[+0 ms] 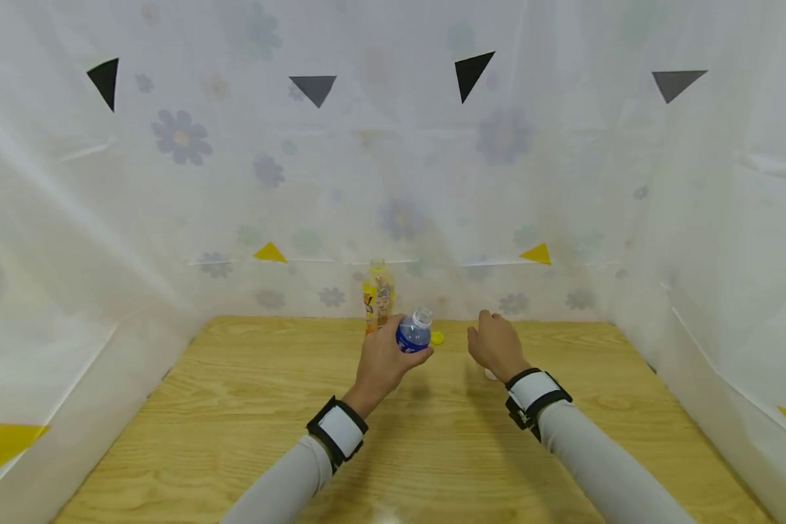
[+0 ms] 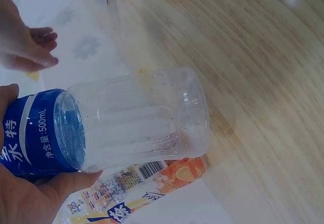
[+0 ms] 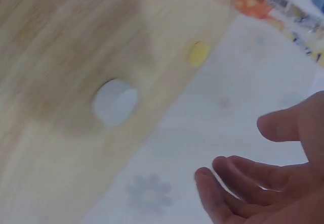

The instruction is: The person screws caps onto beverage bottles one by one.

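My left hand [image 1: 383, 364] grips a clear plastic bottle [image 1: 422, 322] with a blue label [image 2: 43, 130], thumb and fingers around the label. No cap sits on its mouth, and droplets cling inside its see-through lower part [image 2: 136, 118]. Whether its base touches the table cannot be told. To the right, my right hand [image 1: 498, 346] hovers over the table with nothing in it; the right wrist view shows its fingers [image 3: 253, 183] loosely bent and the thumb apart. Below that hand lies a white bottle cap [image 3: 115, 102], mostly hidden in the head view.
Behind the left hand stands a clear bottle with a yellow and orange drink label [image 1: 378, 291]. A yellow cap [image 1: 437, 338] lies near the back edge of the wooden table [image 1: 249, 407]. Pale flowered sheeting [image 1: 393, 167] hangs at the back and both sides.
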Tool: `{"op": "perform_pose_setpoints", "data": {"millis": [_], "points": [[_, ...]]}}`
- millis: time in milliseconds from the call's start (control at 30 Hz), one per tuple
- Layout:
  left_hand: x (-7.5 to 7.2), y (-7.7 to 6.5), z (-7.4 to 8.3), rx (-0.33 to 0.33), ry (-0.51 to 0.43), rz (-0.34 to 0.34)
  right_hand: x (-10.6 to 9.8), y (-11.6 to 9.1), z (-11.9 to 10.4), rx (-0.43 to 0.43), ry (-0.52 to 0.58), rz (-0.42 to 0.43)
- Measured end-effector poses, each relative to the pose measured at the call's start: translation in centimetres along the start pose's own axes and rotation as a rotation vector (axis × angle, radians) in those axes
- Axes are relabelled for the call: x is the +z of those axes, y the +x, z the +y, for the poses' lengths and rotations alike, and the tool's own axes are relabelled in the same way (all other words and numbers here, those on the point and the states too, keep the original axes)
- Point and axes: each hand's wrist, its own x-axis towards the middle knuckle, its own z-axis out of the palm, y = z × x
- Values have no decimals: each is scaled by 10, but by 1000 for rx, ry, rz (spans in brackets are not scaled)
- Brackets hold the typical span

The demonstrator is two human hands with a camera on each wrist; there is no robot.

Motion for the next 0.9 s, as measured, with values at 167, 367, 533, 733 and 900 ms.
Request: {"op": "perform_pose_setpoints", "data": {"millis": [167, 367, 533, 733, 900], "points": [[2, 1, -1, 5, 11, 3, 8, -3, 23, 79, 6, -102], [2, -1, -1, -3, 11, 1, 29, -17, 39, 108, 37, -149], [3, -1, -2, -14, 1, -4, 37, -19, 46, 132, 72, -187], [3, 1, -2, -5, 12, 10, 37, -18, 45, 122, 97, -211], [3, 1, 0, -12, 13, -4, 34, -18, 41, 121, 88, -242]]}}
